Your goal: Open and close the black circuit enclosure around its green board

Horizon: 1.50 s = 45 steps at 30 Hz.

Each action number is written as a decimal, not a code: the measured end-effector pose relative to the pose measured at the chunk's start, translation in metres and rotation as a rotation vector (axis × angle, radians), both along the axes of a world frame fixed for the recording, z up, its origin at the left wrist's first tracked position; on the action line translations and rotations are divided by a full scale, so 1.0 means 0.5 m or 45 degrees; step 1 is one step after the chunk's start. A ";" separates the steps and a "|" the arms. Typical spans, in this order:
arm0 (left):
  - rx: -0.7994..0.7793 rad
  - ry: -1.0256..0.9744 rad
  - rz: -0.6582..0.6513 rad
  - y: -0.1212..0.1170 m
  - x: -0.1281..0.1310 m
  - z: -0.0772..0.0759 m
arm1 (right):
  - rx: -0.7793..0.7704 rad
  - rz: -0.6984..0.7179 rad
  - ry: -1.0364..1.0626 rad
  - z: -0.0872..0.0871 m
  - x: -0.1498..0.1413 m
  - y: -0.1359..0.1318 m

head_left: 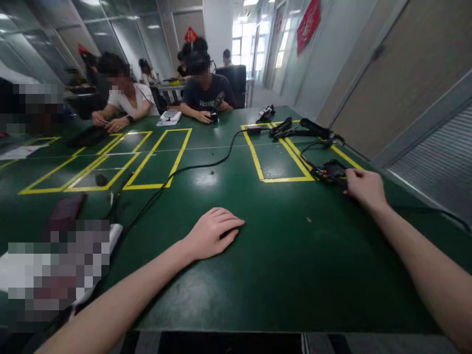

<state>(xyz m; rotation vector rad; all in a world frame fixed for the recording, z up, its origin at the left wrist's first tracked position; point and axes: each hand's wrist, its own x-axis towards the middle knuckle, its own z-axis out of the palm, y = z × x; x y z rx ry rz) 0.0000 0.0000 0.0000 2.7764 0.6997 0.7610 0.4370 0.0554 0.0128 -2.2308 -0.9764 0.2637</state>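
On glossy green table (265, 280), left hand (213, 233) half-open, empty, right hand (365, 187) pinching wired device (334, 169)

The widest free stretch of the green table (273, 280) runs through the lower centre of the frame, between the left hand (216, 233) and the right forearm (416, 255). A hand could also pass up the middle, between the left hand and the wired black device (334, 169) at right, which the right hand (363, 186) grips by its edge.

Beyond, a black cable (195, 167) curves from centre top towards the lower left, crossing any reach to the upper left. Black straps (313, 127) block the upper right, near the wall (365, 83). A dark red case (66, 211) obstructs the left. The yellow tape (287, 180) lies flat and can be passed over.
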 end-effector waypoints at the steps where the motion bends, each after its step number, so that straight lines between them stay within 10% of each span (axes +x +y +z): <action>1: -0.009 0.005 0.005 -0.001 0.000 0.001 | 0.010 0.002 -0.003 -0.003 0.000 0.001; 45: -0.057 0.022 0.003 -0.002 0.000 0.004 | 0.276 0.437 -0.391 -0.028 -0.006 0.012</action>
